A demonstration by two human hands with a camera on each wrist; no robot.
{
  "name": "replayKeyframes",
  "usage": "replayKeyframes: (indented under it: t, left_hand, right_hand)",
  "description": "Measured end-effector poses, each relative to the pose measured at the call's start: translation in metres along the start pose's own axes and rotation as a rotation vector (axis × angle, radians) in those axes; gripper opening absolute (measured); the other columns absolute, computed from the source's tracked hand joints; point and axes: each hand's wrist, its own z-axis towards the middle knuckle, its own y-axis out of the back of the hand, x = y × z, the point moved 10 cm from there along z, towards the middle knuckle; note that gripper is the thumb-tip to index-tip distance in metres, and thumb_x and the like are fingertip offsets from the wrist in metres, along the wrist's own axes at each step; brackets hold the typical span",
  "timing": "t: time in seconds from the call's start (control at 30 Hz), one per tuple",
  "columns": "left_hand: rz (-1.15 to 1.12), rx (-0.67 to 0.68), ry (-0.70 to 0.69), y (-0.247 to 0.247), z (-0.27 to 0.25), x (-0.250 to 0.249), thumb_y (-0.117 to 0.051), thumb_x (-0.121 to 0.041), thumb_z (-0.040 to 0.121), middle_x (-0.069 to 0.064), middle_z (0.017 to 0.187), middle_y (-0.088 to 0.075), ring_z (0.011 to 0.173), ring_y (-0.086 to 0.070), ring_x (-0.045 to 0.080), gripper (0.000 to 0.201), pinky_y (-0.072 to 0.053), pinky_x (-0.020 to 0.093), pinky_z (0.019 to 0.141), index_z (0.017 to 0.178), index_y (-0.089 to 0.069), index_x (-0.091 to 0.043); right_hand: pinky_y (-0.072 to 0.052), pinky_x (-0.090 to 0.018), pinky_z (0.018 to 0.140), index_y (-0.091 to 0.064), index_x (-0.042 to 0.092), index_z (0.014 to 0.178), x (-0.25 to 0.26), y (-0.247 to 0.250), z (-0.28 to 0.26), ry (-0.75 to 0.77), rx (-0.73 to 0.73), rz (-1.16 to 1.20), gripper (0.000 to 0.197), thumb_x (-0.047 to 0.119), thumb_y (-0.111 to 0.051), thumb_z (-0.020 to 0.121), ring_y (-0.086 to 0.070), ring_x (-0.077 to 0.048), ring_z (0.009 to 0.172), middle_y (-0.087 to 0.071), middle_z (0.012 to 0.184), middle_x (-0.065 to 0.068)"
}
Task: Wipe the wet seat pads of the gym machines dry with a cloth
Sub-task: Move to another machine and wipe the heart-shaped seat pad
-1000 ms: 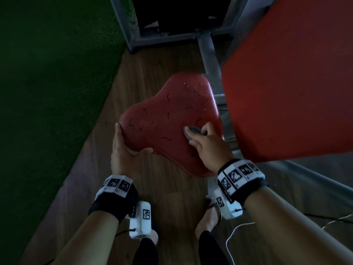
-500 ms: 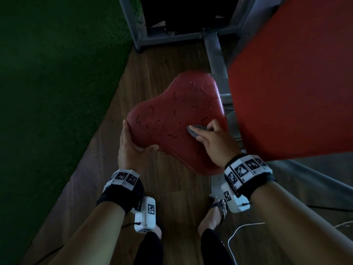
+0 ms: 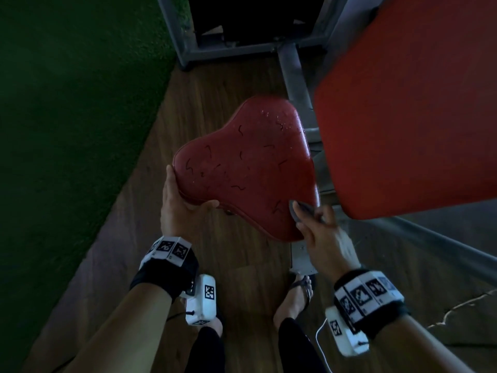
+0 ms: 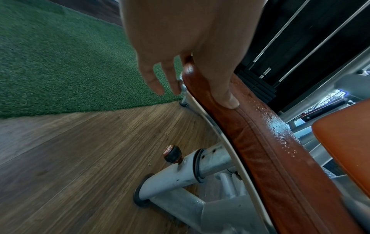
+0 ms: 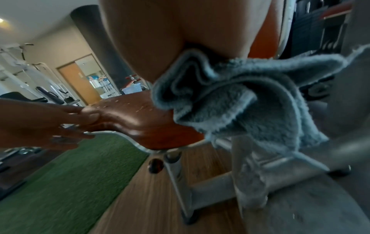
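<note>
The right hand (image 3: pixel 324 232), with the grey-blue cloth (image 3: pixel 301 208) bunched in its grip, slid back across the red seat pad (image 3: pixel 242 168) from the middle of its right lobe to the near right edge, by the corner closest to the person. Most of the cloth hung off that edge.

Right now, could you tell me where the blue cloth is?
The blue cloth is bunched in the right hand, at the near right edge of the red seat pad, just below the orange back pad in the head view.
</note>
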Motion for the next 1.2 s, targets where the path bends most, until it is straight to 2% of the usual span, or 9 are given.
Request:
replayKeyframes:
  t: [0.23,0.43,0.57,0.63,0.73,0.83,0.93,1.07,1.2]
  left_hand:
    - [-0.033,-0.008,-0.014,0.001,-0.002,-0.003,-0.082,-0.061,0.053,-0.005,0.157,-0.029,0.134,-0.045,0.023,0.127,-0.046,0.053,0.101,0.151,-0.003,-0.043]
    - [0.005,-0.007,-0.024,0.002,-0.001,-0.004,-0.086,-0.051,0.06,-0.005,0.157,-0.028,0.137,-0.041,0.022,0.125,-0.043,0.051,0.104,0.154,-0.004,-0.037]
    - [0.006,0.012,-0.02,0.003,0.0,-0.002,-0.083,-0.063,0.054,-0.006,0.157,-0.028,0.131,-0.048,0.025,0.127,-0.047,0.053,0.1,0.151,-0.003,-0.042]
    - [0.001,0.018,-0.016,0.001,0.0,-0.001,-0.081,-0.066,0.052,-0.006,0.157,-0.027,0.129,-0.05,0.027,0.129,-0.047,0.053,0.1,0.151,-0.003,-0.043]
    - [0.0,0.009,-0.023,0.0,0.0,-0.002,-0.084,-0.057,0.056,-0.004,0.158,-0.025,0.133,-0.045,0.026,0.128,-0.044,0.05,0.104,0.153,-0.004,-0.037]
    - [-0.018,-0.002,-0.031,-0.001,0.0,-0.003,-0.088,-0.046,0.06,-0.003,0.158,-0.026,0.14,-0.036,0.019,0.126,-0.039,0.043,0.109,0.155,-0.006,-0.032]
    - [-0.03,-0.013,-0.044,0.001,0.001,-0.004,-0.088,-0.048,0.059,-0.004,0.157,-0.028,0.14,-0.035,0.017,0.126,-0.04,0.043,0.109,0.154,-0.006,-0.033]
    - [-0.014,-0.005,-0.043,0.002,0.001,-0.006,-0.087,-0.051,0.059,-0.004,0.158,-0.027,0.14,-0.037,0.018,0.126,-0.041,0.044,0.107,0.154,-0.006,-0.034]
    - [-0.024,0.007,-0.028,0.002,-0.001,-0.008,-0.087,-0.048,0.06,-0.005,0.159,-0.025,0.142,-0.032,0.016,0.125,-0.04,0.043,0.107,0.154,-0.006,-0.034]
  right_hand:
    - [-0.051,-0.032,0.06,-0.036,0.037,0.146,0.031,-0.023,-0.015,-0.063,0.078,-0.042,0.05,0.036,-0.049,0.097,-0.051,-0.014,0.078,-0.03,0.105,0.008]
    - [-0.054,-0.037,0.076,-0.034,0.033,0.147,0.051,-0.023,0.017,-0.122,0.026,-0.089,0.05,0.041,-0.043,0.098,-0.053,-0.02,0.094,-0.035,0.117,-0.001]
    - [-0.054,-0.039,0.069,-0.03,0.031,0.149,0.046,-0.029,-0.018,-0.104,0.066,-0.14,0.055,0.038,-0.046,0.098,-0.054,-0.024,0.094,-0.037,0.119,-0.004]
    - [-0.055,-0.044,0.073,-0.026,0.03,0.15,0.039,-0.032,-0.028,-0.088,0.078,-0.165,0.059,0.036,-0.049,0.097,-0.053,-0.025,0.097,-0.036,0.118,-0.004]
    - [-0.054,-0.04,0.074,-0.026,0.025,0.151,0.039,-0.038,-0.019,-0.084,0.111,-0.197,0.058,0.037,-0.045,0.098,-0.053,-0.026,0.099,-0.036,0.123,-0.007]
    - [-0.052,-0.039,0.069,-0.035,0.02,0.148,0.055,-0.031,0.004,-0.062,0.027,-0.236,0.054,0.035,-0.048,0.098,-0.056,-0.028,0.095,-0.042,0.122,-0.011]
    - [-0.05,-0.044,0.08,-0.037,0.017,0.146,0.07,-0.026,0.027,-0.054,-0.04,-0.278,0.055,0.036,-0.048,0.096,-0.051,-0.028,0.098,-0.045,0.12,-0.01]
    - [-0.044,-0.043,0.092,-0.038,0.012,0.146,0.081,-0.026,0.021,-0.009,-0.113,-0.32,0.057,0.037,-0.045,0.095,-0.043,-0.028,0.11,-0.044,0.133,-0.009]
    - [-0.042,-0.053,0.095,-0.041,0.018,0.145,0.073,-0.032,0.002,0.001,-0.135,-0.388,0.056,0.039,-0.044,0.094,-0.04,-0.031,0.117,-0.044,0.137,-0.007]
